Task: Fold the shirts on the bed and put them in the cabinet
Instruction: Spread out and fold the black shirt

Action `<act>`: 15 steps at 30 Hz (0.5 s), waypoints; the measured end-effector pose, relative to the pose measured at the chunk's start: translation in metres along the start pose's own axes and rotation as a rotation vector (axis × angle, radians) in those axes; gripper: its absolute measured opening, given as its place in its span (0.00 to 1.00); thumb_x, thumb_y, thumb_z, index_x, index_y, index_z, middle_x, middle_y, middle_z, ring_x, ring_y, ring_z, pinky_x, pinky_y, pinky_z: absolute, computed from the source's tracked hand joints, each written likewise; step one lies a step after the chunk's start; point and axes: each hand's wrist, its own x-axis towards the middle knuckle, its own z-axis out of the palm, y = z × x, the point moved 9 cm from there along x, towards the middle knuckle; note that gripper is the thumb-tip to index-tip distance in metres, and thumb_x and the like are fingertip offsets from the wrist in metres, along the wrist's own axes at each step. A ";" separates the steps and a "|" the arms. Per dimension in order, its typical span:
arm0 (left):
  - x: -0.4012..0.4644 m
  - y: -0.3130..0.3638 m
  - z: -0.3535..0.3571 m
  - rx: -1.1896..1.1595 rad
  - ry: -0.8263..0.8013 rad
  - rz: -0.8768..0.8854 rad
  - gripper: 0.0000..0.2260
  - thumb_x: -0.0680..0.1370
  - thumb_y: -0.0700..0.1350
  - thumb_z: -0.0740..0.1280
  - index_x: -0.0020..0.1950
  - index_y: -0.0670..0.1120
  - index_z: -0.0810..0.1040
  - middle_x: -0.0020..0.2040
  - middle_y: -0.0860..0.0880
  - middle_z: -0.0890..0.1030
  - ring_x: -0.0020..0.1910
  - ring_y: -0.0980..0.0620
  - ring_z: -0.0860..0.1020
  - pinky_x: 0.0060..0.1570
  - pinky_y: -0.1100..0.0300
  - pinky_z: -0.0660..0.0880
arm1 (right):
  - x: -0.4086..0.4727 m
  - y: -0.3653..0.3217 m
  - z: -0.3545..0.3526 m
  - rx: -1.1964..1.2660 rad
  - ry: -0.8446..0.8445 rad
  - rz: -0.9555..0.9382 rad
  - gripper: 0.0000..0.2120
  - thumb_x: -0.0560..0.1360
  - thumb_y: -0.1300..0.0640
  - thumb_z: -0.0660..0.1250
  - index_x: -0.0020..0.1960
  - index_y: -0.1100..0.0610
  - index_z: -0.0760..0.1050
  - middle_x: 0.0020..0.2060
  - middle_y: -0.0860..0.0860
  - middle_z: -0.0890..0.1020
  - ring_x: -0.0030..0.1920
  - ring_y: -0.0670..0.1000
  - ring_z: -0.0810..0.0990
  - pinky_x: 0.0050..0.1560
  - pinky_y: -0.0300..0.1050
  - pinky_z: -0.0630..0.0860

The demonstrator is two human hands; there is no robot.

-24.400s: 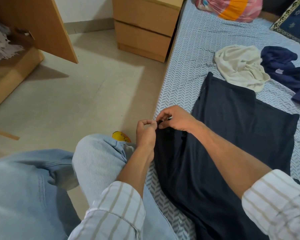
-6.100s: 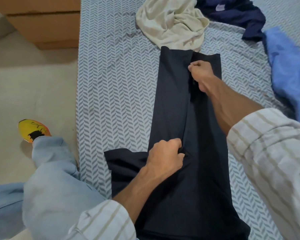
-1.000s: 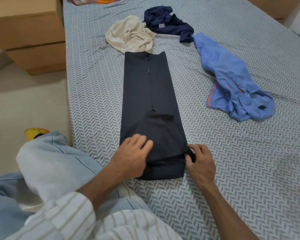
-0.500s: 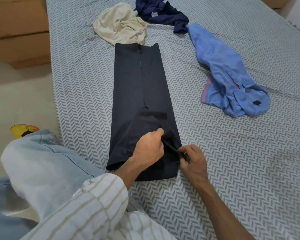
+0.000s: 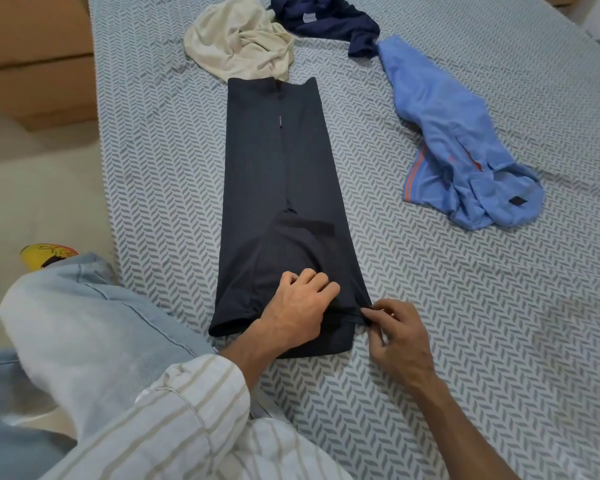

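Observation:
A dark navy shirt (image 5: 278, 174) lies on the bed as a long narrow strip, both sides folded in. My left hand (image 5: 300, 311) rests on its near end with curled fingers pressing the cloth. My right hand (image 5: 397, 332) pinches the shirt's near right corner between thumb and fingers. Three unfolded shirts lie further away: a cream one (image 5: 238, 38), a dark blue one (image 5: 326, 20) and a light blue one (image 5: 458, 140) with orange stripes.
The bed (image 5: 499, 306) has a grey herringbone sheet. A wooden drawer unit (image 5: 39, 60) stands on the floor at the upper left. My knee in light jeans (image 5: 84, 327) is at the bed's left edge, beside a yellow shoe (image 5: 47, 254).
My left hand has shifted slightly on the shirt's near end and now presses it down. My right hand keeps its pinch on the right corner and has pulled it outward.

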 end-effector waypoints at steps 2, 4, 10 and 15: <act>0.000 -0.001 -0.001 0.018 0.019 -0.011 0.20 0.67 0.38 0.70 0.58 0.49 0.76 0.51 0.51 0.78 0.52 0.48 0.75 0.48 0.51 0.71 | 0.003 0.003 -0.008 0.124 0.027 0.099 0.18 0.68 0.64 0.71 0.57 0.56 0.83 0.49 0.48 0.80 0.49 0.47 0.78 0.50 0.37 0.76; 0.000 0.000 -0.001 0.024 0.033 -0.012 0.16 0.67 0.37 0.71 0.53 0.48 0.78 0.48 0.51 0.78 0.49 0.47 0.75 0.46 0.51 0.71 | 0.010 0.012 -0.013 0.263 0.079 0.233 0.18 0.70 0.62 0.69 0.59 0.54 0.80 0.47 0.46 0.80 0.44 0.47 0.78 0.45 0.35 0.76; 0.000 -0.005 -0.004 -0.028 0.025 -0.037 0.07 0.70 0.39 0.65 0.46 0.47 0.75 0.45 0.51 0.76 0.48 0.47 0.73 0.46 0.53 0.68 | 0.022 0.002 0.005 0.140 -0.095 0.071 0.13 0.70 0.52 0.68 0.52 0.52 0.85 0.52 0.46 0.76 0.51 0.46 0.75 0.55 0.37 0.73; -0.004 -0.005 -0.002 -0.056 0.012 0.020 0.12 0.71 0.46 0.62 0.54 0.49 0.76 0.49 0.51 0.76 0.52 0.48 0.73 0.50 0.53 0.70 | 0.021 0.005 0.008 0.140 -0.088 0.074 0.10 0.69 0.54 0.70 0.48 0.51 0.86 0.50 0.46 0.77 0.51 0.46 0.76 0.53 0.40 0.73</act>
